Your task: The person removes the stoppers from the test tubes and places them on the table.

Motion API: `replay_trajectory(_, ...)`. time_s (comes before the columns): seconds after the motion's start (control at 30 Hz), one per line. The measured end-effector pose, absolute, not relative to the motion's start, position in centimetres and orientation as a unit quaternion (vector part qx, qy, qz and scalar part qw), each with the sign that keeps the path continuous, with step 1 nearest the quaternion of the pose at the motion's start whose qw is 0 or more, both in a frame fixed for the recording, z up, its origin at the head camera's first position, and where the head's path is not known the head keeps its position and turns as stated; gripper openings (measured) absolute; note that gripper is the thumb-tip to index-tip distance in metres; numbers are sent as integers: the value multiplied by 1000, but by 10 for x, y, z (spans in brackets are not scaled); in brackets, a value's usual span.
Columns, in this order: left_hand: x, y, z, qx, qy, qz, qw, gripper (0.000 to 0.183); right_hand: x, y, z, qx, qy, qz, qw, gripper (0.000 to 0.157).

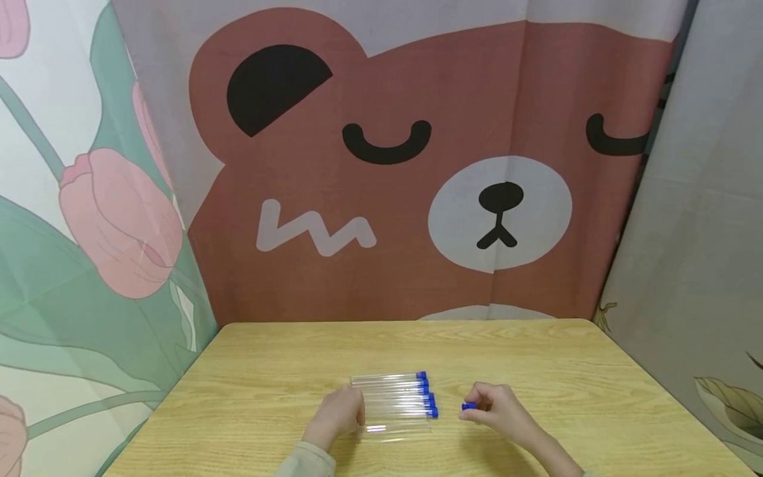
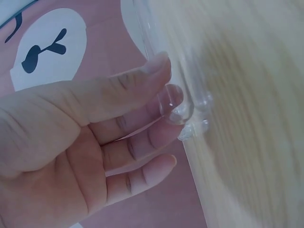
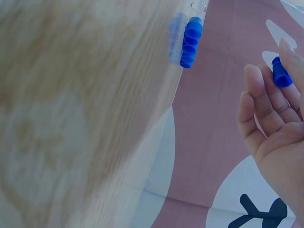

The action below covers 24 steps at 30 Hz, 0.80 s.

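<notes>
Clear test tubes [image 1: 390,399] with blue caps lie side by side on the table, capped ends to the right. Nearer the person is a clear tube [image 1: 398,428] with no cap on it. My left hand [image 1: 340,411] is at the tubes' left ends. In the left wrist view, its thumb and index finger pinch the rounded end of a test tube [image 2: 173,102]. To the right of the tubes, my right hand [image 1: 501,414] pinches a loose blue cap [image 3: 281,73] between thumb and fingers, apart from the row of blue caps [image 3: 191,42].
The tubes lie on a wood-grain table [image 1: 286,358]. Behind it hangs a curtain [image 1: 405,285] with a bear print, and a floral curtain [image 1: 53,265] hangs at the left. Another pale curtain [image 1: 685,232] borders the right side.
</notes>
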<state>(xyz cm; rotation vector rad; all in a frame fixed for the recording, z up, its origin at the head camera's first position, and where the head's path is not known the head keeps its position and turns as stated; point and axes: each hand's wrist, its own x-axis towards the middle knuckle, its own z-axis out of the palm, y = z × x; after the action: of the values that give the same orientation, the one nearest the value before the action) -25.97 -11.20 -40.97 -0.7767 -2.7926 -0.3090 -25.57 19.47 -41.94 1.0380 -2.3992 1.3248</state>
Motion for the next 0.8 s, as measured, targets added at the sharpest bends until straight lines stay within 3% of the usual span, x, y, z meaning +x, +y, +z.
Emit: replay_trajectory(0.8, -260, -114, -413, -262, -953, -120, 88, 25, -254, 194, -418, 355, -812, 454, 95, 12)
